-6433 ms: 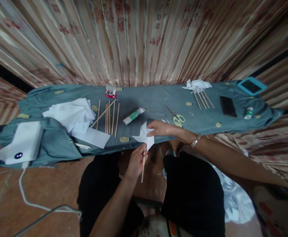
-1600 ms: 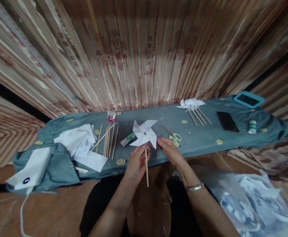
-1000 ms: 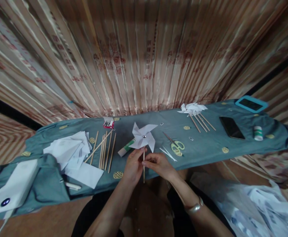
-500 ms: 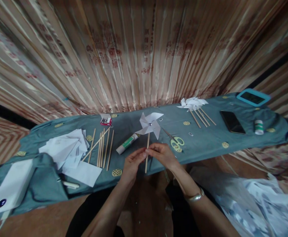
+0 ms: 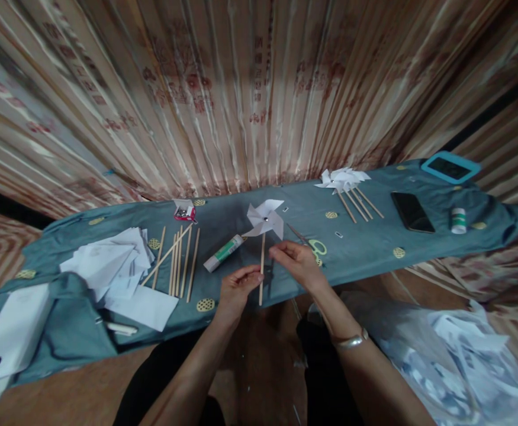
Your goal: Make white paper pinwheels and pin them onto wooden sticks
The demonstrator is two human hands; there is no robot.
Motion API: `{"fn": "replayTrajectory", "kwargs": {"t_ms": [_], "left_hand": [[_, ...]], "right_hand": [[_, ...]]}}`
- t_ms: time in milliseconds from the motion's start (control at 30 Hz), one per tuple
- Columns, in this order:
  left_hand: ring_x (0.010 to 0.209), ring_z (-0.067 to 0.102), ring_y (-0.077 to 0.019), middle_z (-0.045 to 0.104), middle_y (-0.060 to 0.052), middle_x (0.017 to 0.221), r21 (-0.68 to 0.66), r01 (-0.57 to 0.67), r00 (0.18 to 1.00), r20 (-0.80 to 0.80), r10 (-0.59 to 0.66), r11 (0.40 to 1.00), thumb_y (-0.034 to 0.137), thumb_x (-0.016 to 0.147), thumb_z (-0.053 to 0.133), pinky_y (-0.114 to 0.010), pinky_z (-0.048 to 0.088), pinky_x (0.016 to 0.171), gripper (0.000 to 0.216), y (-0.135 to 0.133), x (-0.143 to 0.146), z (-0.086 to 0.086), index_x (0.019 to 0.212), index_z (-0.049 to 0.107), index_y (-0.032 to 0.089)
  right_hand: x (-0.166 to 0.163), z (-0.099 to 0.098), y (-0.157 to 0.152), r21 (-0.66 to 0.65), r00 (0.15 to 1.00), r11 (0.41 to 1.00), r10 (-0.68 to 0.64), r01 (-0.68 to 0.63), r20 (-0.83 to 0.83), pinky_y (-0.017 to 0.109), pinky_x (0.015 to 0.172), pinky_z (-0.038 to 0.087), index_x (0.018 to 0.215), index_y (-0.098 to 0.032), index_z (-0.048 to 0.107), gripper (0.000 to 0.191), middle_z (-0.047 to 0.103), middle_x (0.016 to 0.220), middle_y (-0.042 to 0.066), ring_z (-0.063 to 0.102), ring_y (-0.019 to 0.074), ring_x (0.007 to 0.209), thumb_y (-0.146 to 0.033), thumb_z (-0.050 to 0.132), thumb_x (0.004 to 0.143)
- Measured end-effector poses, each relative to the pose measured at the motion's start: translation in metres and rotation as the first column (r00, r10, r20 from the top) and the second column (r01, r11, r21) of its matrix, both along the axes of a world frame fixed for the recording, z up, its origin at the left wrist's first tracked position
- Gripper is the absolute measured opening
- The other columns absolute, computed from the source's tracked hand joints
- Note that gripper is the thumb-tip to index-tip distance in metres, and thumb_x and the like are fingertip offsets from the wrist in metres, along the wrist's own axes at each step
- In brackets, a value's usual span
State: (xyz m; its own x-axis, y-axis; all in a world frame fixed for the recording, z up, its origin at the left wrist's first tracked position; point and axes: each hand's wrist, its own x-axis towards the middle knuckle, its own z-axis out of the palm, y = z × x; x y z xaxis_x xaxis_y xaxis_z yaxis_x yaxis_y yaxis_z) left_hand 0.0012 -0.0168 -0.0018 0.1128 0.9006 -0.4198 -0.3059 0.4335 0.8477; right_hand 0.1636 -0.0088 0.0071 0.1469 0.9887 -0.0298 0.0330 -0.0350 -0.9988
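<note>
A white paper pinwheel on a thin wooden stick stands before me, a shiny pin at its centre. My left hand is closed on the lower part of that stick, thumb and fingers pinching it. Just right of the stick is my right hand, off the wood, fingers bent and slightly apart with nothing seen in them. A glue stick lies left of the pinwheel. Scissors with yellow-green handles lie behind my right hand, which partly hides them.
Loose wooden sticks and white paper sheets lie left, near a red box of pins. Finished pinwheels, a black phone, a blue-framed device and another glue stick lie right. A white device sits far left.
My right hand has let go of the stick and moved slightly right and up. My left hand keeps its hold. The pinwheel's blades have turned, and the view has shifted a little.
</note>
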Motion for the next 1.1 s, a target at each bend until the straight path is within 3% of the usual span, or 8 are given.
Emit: {"fn": "replayTrajectory", "kwargs": {"t_ms": [133,300,467,600,800,1000,1100], "left_hand": [[0.061,0.065,-0.0109,0.075,-0.001,0.066,0.027,0.023,0.999,-0.047,-0.021,0.999,0.032,0.038,0.094,-0.023,0.054,0.068,0.040,-0.001,-0.001,-0.002,0.072,0.079,0.019],[0.064,0.068,-0.0140,0.076,-0.003,0.068,0.047,0.034,0.996,-0.083,-0.030,0.998,0.033,0.040,0.093,-0.027,0.056,0.072,0.039,-0.002,-0.001,-0.004,0.072,0.079,0.018],[0.064,0.068,-0.0157,0.076,-0.003,0.068,0.042,0.038,0.994,-0.102,-0.034,0.998,0.032,0.039,0.092,-0.029,0.056,0.072,0.038,-0.003,0.000,0.000,0.071,0.079,0.018],[0.064,0.068,-0.0151,0.076,-0.003,0.068,0.053,0.061,0.991,-0.121,-0.054,0.997,0.034,0.039,0.092,-0.028,0.056,0.071,0.038,-0.004,0.000,0.000,0.071,0.079,0.018],[0.063,0.066,-0.0136,0.075,-0.002,0.066,0.067,0.027,0.994,-0.110,-0.020,0.997,0.035,0.041,0.092,-0.026,0.054,0.069,0.039,-0.003,0.000,-0.004,0.073,0.078,0.018],[0.064,0.066,-0.0142,0.075,-0.003,0.068,0.074,0.018,0.995,-0.101,-0.010,0.997,0.030,0.043,0.090,-0.027,0.054,0.070,0.034,-0.001,-0.001,-0.006,0.073,0.079,0.018],[0.065,0.066,-0.0146,0.075,-0.003,0.069,0.085,0.022,0.994,-0.112,-0.013,0.996,0.030,0.045,0.090,-0.027,0.054,0.072,0.033,-0.002,-0.001,-0.007,0.074,0.079,0.018]], "right_hand": [[0.019,0.002,0.006,-0.005,0.984,0.985,-0.173,0.173,0.032,0.027,0.059,0.043,0.064,-0.020,0.068,0.049,0.067,0.062,0.002,0.057,0.0143,0.059,-0.069,0.070,0.067],[0.036,0.002,0.010,-0.025,0.955,0.958,-0.281,0.284,0.095,0.027,0.057,0.041,0.056,-0.020,0.064,0.053,0.064,0.054,0.002,0.052,0.0126,0.052,-0.072,0.067,0.067],[0.042,0.001,0.015,0.050,0.915,0.916,-0.401,0.399,0.040,0.028,0.066,0.045,0.072,-0.021,0.069,0.045,0.069,0.067,0.000,0.059,0.0146,0.064,-0.065,0.075,0.062],[0.041,0.000,0.021,0.009,0.935,0.937,-0.347,0.349,-0.076,0.028,0.067,0.046,0.072,-0.021,0.069,0.047,0.069,0.068,0.000,0.060,0.0153,0.067,-0.062,0.081,0.053],[0.024,0.002,0.020,-0.040,0.966,0.974,-0.228,0.224,-0.121,0.029,0.066,0.047,0.065,-0.021,0.068,0.041,0.068,0.065,0.000,0.059,0.0144,0.064,-0.058,0.081,0.056],[0.008,0.007,0.013,-0.083,0.989,0.995,0.038,-0.050,-0.140,0.029,0.068,0.049,0.065,-0.021,0.069,0.038,0.070,0.067,-0.002,0.061,0.0147,0.067,-0.052,0.087,0.051],[0.015,0.007,0.011,-0.099,0.992,0.992,0.069,-0.080,-0.105,0.028,0.065,0.048,0.065,-0.020,0.070,0.041,0.071,0.068,0.000,0.060,0.0139,0.065,-0.058,0.083,0.055]]}}
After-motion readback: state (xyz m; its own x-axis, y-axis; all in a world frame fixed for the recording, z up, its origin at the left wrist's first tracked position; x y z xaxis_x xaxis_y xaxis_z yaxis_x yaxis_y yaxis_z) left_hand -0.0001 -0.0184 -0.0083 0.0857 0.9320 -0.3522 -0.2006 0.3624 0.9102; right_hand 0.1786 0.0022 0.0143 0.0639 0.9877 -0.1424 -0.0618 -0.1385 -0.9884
